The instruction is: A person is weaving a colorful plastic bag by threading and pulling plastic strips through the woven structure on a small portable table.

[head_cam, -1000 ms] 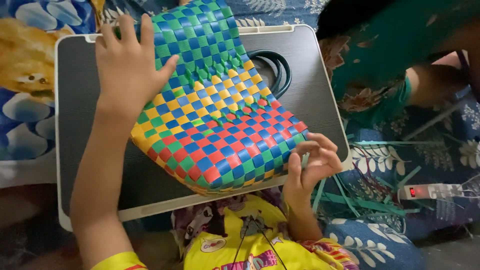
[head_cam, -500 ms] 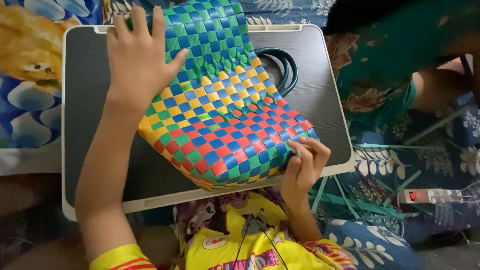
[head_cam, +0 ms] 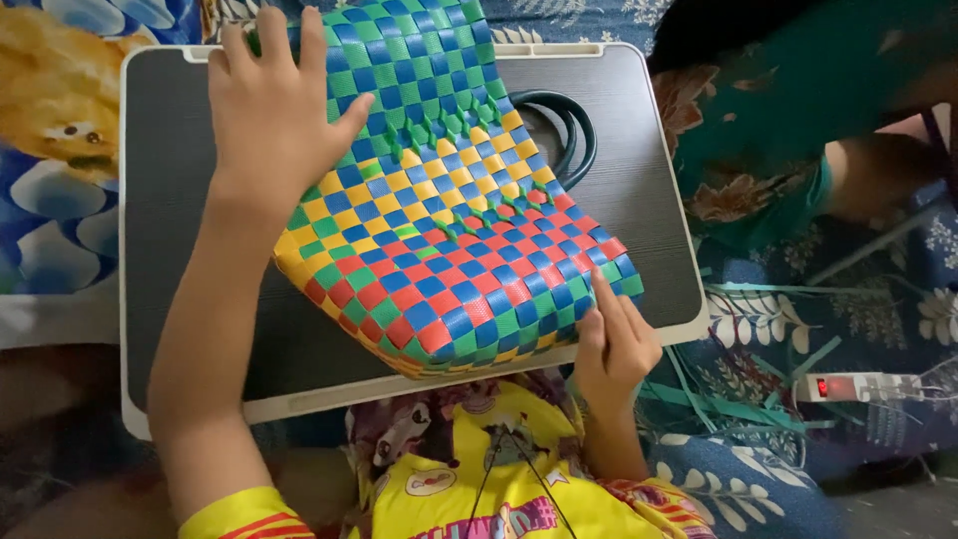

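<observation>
Woven plastic strip, in green, blue, yellow and red checks: one basket [head_cam: 449,190], lying on its side across the middle of a dark lap tray [head_cam: 170,200] with a pale rim. Its red-and-blue end overhangs the tray's near edge; its green-and-blue end reaches the far edge. Loose green strip ends stand up along a diagonal line through the weave.

Left hand [head_cam: 274,110]: laid flat on the basket's far left part, near the tray's far left corner, fingers spread and pressing down, thumb angled toward the centre. It grips nothing.

Right hand [head_cam: 614,344]: at the basket's near right corner, by the tray's near right edge. Fingers are extended and close together, tips touching the blue-and-red weave; whether they pinch a strip cannot be told.

Dark round handles [head_cam: 569,125]: lying on the tray just right of the basket, toward the far right corner, partly under it.

Off the tray, to the right: a tangle of loose green strips [head_cam: 738,399] on a blue floral cloth [head_cam: 758,319], a white power strip [head_cam: 863,386] with a red light, and another person's green patterned sleeve [head_cam: 788,110].
</observation>
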